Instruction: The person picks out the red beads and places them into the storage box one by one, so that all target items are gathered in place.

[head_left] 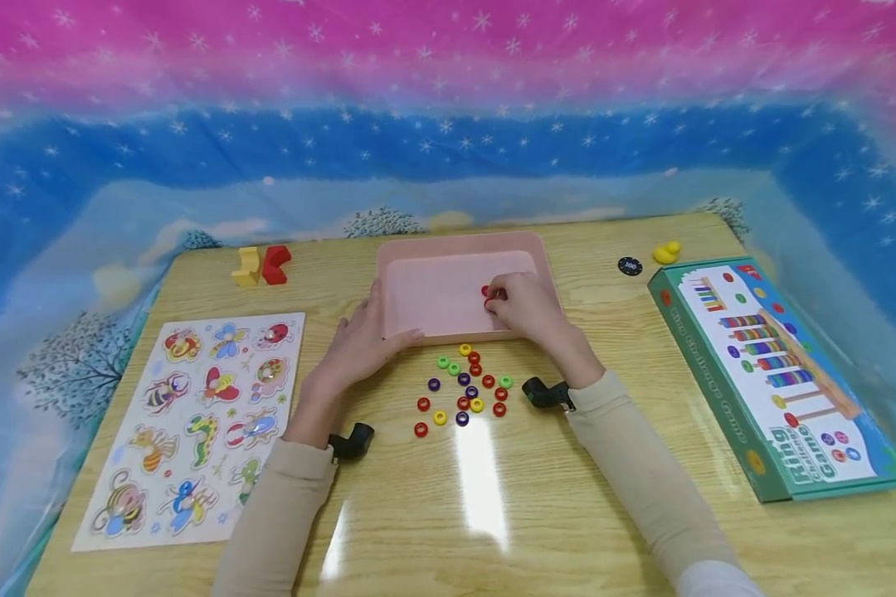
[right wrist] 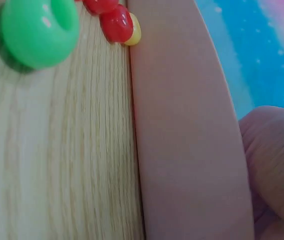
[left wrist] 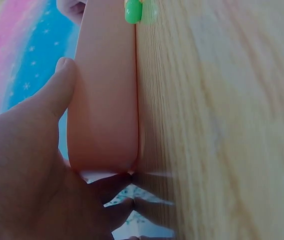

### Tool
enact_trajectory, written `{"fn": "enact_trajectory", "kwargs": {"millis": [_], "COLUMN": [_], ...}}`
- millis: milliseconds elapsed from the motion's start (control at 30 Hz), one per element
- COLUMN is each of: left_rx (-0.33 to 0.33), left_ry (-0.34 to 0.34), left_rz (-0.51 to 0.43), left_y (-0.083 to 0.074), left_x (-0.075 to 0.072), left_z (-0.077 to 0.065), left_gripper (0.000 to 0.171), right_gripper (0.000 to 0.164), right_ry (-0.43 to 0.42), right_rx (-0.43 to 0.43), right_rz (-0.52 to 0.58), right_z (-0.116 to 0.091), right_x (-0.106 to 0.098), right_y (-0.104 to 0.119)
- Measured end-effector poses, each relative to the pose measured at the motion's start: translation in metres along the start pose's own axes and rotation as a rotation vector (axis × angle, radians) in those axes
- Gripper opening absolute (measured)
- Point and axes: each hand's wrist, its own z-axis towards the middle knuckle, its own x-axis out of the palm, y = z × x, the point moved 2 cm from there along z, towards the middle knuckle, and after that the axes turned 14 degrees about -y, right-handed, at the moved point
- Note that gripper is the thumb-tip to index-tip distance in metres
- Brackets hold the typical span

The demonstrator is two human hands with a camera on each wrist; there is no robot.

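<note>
My sleeves (head_left: 650, 464) lie nearest, reaching in over the table (head_left: 388, 522). Beyond them, my right hand (head_left: 526, 307) is over the right part of the pink tray (head_left: 440, 286), thumb and fingers drawn together, apparently pinching a red ring (head_left: 489, 304). A second red ring (head_left: 485, 291) shows just beside it at my fingertips; I cannot tell whether I hold that one too or whether it lies in the tray. My left hand (head_left: 358, 340) is spread around the tray's near left corner, thumb at the front rim and fingers along the left side.

The loose rings (head_left: 489, 386) lie scattered on the table in front of the tray: red, yellow, green and dark purple. Close up, a green ring (right wrist: 34, 42) looks thick, rounded and glossy, like hard plastic. I expect each ring to be very light, stiff and hard to break, but slick, apt to shoot out or roll from a careless squeeze. I would take one with thumb and forefinger tips on opposite sides of its outer edge, pressing gently, and where rings crowd together come in from the free side. The tray looks light and stiff too, liable to slide if nudged, so its corner is a sound place for a palm.
</note>
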Motion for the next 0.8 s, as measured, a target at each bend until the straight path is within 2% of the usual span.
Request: {"fn": "enact_trajectory", "kwargs": {"millis": [133,300,467,633,800], "left_rx": [0.007,0.004,-0.005,-0.003,-0.003], "left_ry": [-0.008,-0.004,0.003,0.006,0.005], "left_rz": [-0.001,0.010,0.005,0.003,0.005], "left_y": [-0.001,0.001,0.001,0.000,0.000], "left_x": [0.001,0.001,-0.001,-0.002,-0.002], "left_z": [0.001,0.001,0.000,0.000,-0.001], "left_gripper": [0.108,0.109,0.109,0.109,0.109], "right_gripper": [0.015,0.014,0.015,0.007,0.003], "right_ry": [-0.024,-0.004,0.125,0.259,0.268], "right_rx": [-0.045,-0.165,-0.270,-0.287,-0.295], "right_rz": [0.006,0.039,-0.009,-0.124,-0.218], "right_z": [-0.004,-0.023,-0.050,-0.068,-0.076], "right_x": [-0.009,-0.027,-0.031,-0.022,-0.014], "right_y": [0.003,0.020,0.037,0.040,0.038]}}
